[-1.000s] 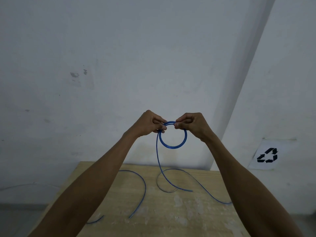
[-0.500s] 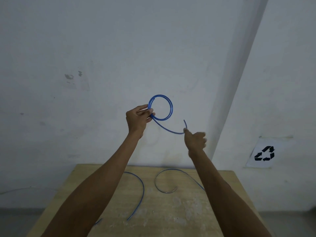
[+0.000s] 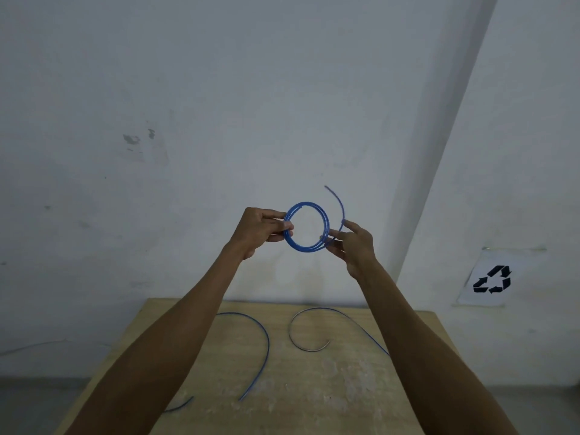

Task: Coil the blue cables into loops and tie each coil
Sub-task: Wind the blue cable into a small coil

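A blue cable wound into a small round coil [image 3: 309, 246] hangs in the air in front of the wall, well above the table. My left hand [image 3: 262, 230] pinches the coil's left side. My right hand [image 3: 353, 243] holds the coil's lower right side between thumb and fingers, and the cable's free tail [image 3: 340, 204] curves up past my raised index finger. Two more blue cables lie loose on the wooden table [image 3: 314, 387]: one long arc [image 3: 266, 340] on the left and one hooked curve [image 3: 293, 324] in the middle, running off behind my right forearm.
The table stands against a white wall with a corner column to the right. A recycling sign [image 3: 492, 279] on paper is stuck to the wall at the right. A short dark cable end [image 3: 179, 408] lies near the table's front left.
My right hand has come up to the coil and brought the loose length around it as another turn. The tail now points up instead of hanging between my hands.
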Demonstrator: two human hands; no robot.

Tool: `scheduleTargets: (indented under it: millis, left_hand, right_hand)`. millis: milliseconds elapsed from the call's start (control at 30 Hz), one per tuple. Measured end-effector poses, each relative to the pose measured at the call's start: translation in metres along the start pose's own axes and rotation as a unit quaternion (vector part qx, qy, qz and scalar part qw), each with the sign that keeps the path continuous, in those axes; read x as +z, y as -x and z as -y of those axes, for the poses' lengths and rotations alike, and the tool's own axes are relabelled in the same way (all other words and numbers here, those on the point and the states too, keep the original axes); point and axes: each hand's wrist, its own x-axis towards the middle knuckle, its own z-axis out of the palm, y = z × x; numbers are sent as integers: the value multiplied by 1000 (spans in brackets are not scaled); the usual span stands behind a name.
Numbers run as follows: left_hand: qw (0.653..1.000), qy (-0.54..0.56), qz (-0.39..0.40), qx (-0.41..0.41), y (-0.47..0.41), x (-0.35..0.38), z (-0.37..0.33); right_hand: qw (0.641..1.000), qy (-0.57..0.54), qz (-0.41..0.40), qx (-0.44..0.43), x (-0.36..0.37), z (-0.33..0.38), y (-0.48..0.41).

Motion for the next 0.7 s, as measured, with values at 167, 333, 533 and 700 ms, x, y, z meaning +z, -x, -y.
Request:
scheduleTargets:
  millis: [167,333,533,700]
  left_hand:
    - [993,-80,83,-2,3,-13,-4]
    - [992,-92,83,18,2,-18,-3]
    - [988,-125,79,46,3,-13,-4]
    - [984,-150,61,68,1,-12,-9]
  right_hand:
    - [990,89,59,-97,-6,3,-3]
    - [964,158,164,-140,-12,12,0]
    - [950,177,180,-184,-9,18,4]
    - [942,202,186,-193,-9,18,5]
